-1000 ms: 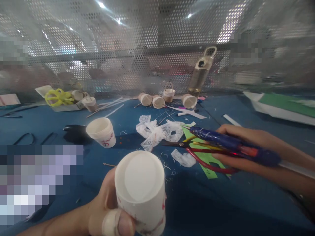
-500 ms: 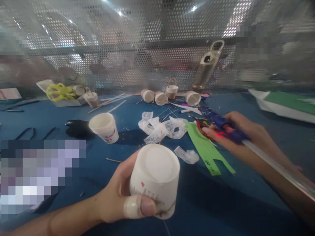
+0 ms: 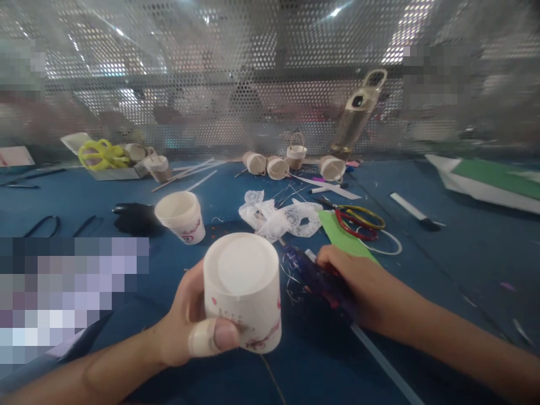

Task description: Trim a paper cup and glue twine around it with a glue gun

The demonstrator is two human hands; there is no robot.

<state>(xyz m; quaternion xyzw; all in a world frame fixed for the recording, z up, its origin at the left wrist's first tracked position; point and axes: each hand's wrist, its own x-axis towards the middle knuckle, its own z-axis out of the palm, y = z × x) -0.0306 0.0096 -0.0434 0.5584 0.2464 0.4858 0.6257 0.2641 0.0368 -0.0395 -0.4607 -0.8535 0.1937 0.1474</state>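
My left hand (image 3: 189, 323) grips a white paper cup (image 3: 241, 289) held upside down, its flat bottom facing me; the thumb wears a bandage. My right hand (image 3: 358, 284) is closed round a dark blue glue gun (image 3: 310, 273) with a clear glue stick trailing from its back. The gun's nozzle points left and away, just right of the cup's upturned base, low over the blue table (image 3: 442, 264). Red and yellow scissors (image 3: 358, 220) lie on the table beyond my right hand, next to a green paper strip (image 3: 341, 239).
A second white cup (image 3: 181, 216) stands upright to the left. White lace scraps (image 3: 278, 216) lie mid-table. Several small cup baskets (image 3: 295, 160) and a bottle (image 3: 358, 115) line the perforated metal wall. Yellow scissors (image 3: 101, 154) sit far left, a green-white sheet (image 3: 485, 180) far right.
My right hand left the scissors on the table and brought the glue gun down and left, close beside the cup. The left hand kept the cup, shifting it slightly.
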